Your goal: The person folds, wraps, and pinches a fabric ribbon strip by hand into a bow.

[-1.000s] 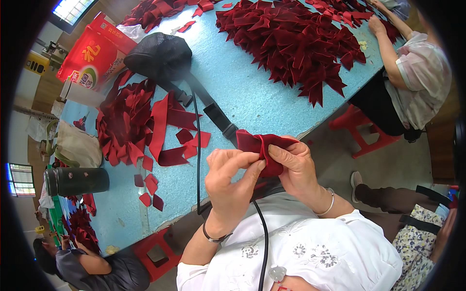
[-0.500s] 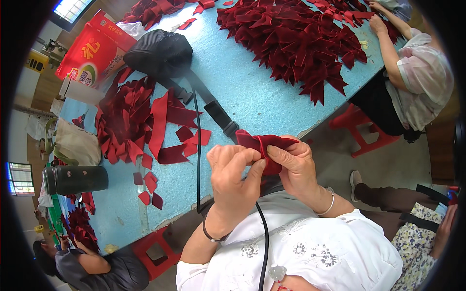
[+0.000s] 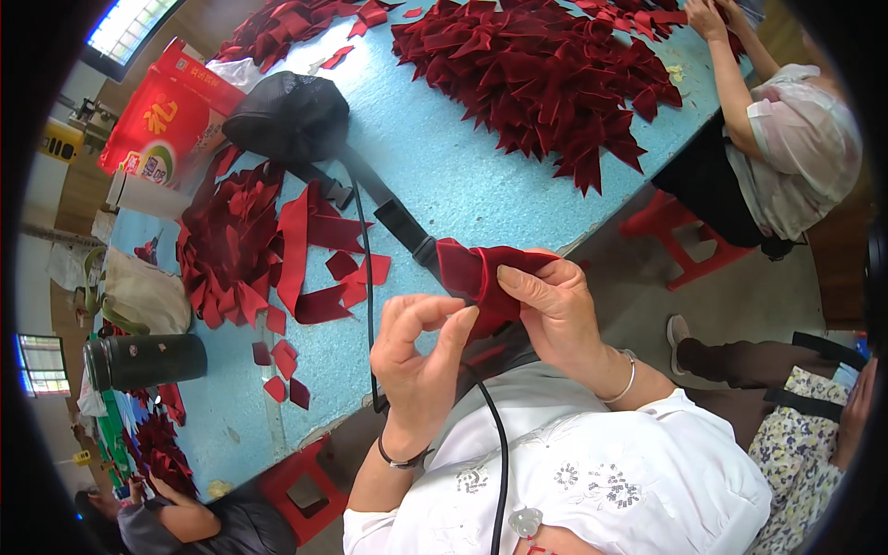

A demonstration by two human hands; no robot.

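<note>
A dark red velvet ribbon bow (image 3: 490, 277), folded and gathered, is held above the near edge of the table. My right hand (image 3: 564, 319) grips it, the thumb pressed on its front and the fingers behind. My left hand (image 3: 416, 356) is beside the bow's lower left side, thumb and forefinger tips brought together in a pinch. Whatever lies between those fingertips is too small to make out. A black strap with a buckle (image 3: 407, 227) runs across the table up to just behind the bow.
On the blue table (image 3: 435, 166) lie a large heap of red bows (image 3: 546, 83), a pile of ribbon pieces (image 3: 231, 240) and small red scraps. A black mesh bag (image 3: 287, 116), red package (image 3: 171, 116) and dark green flask (image 3: 148, 361) stand left. Co-workers sit around; a red stool (image 3: 680, 236) is at right.
My left hand has drawn back left and slightly down from the bow's middle. The bow now shows more of its front, still in my right hand. The view has shifted slightly.
</note>
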